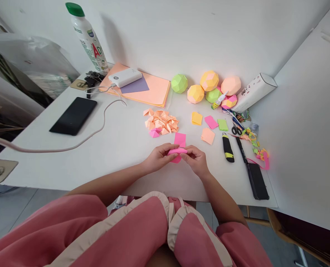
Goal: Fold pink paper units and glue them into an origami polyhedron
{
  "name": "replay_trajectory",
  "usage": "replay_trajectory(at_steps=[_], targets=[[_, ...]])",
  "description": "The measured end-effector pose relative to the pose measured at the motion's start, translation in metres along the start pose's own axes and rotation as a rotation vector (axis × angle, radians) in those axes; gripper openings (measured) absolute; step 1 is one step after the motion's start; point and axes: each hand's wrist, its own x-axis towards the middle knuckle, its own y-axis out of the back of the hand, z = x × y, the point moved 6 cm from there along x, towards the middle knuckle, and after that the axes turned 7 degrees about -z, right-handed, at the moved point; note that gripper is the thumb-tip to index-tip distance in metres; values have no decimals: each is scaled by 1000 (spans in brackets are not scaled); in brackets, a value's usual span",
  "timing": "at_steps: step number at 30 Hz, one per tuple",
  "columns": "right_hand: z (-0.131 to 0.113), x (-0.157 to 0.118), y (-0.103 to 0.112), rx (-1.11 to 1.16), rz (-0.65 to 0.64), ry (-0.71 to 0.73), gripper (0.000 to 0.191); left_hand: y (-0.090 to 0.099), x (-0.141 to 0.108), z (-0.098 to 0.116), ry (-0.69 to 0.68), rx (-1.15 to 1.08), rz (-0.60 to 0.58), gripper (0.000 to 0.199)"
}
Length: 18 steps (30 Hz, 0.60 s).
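Head view, my hands: my left hand (159, 157) and my right hand (196, 160) meet at the near edge of the white worktop (120, 148), fingertips together.
Grip: both grips are narrow, pinched on one folded pink paper (177, 152); the left holds its left end, the right its right end.
Pink paper: it sits between my two thumbs, lifted just off the worktop; whether its lower corner touches the surface I cannot tell.
Just beyond the grip: a flat pink square (180, 139) lies on the worktop, close to my fingertips.
Farther beyond, to the left: a heap of folded peach pieces (161, 121), with one pink folded piece (154, 133) at its near edge.
Beyond, to the right: loose squares in yellow (196, 118), pink (211, 122), green (222, 124) and peach (208, 135), well apart from my right hand.
Right of my right hand: a black and yellow cutter (228, 148) lies near; scissors (236, 129) lie past it.
Far side: paper balls (209, 80) cluster by the wall, and a glue tube (219, 100) leans among them.
Far left of the grip: a black phone (74, 115) lies flat, and a white power bank (125, 77) rests on a stack of orange sheets (153, 91).
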Motion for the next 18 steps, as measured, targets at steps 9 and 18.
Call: replay_trajectory(at_steps=[9,18], targets=[[4,-4,5,-6,87,-25,19,-4,-2,2,42,31,-72,32],[8,0,1,135,28,-142,19,-5,-2,6,17,81,-75,28]])
